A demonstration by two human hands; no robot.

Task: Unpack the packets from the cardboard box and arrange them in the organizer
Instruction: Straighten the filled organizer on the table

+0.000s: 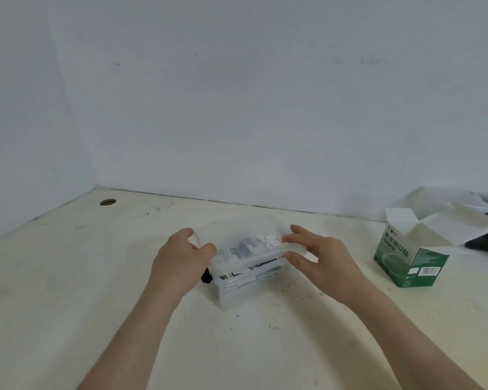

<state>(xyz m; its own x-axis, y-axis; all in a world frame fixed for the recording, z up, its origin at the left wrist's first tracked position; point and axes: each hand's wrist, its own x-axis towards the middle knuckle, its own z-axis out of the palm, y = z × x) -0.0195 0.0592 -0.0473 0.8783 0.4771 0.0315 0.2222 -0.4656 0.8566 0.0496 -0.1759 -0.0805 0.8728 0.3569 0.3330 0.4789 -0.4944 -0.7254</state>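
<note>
Head view: near the middle of the table (68, 291) sits the clear organizer (243, 291), with dark packets (262, 267) stacked inside. The left hand (181, 257) at its 9 o'clock and the right hand (321, 260) at its 3 o'clock each pinch one end of the translucent lid (248, 243). The thin plastic is probably light, slick and bendy, so gripping both short ends suits it. Farther off at 3 o'clock stands the green cardboard box (409, 263), flaps open

One head-worn wide-angle view, facing forward and down. Worktop (68, 291) fills the near lower half; wall corner (95, 184) lies beyond.
</note>
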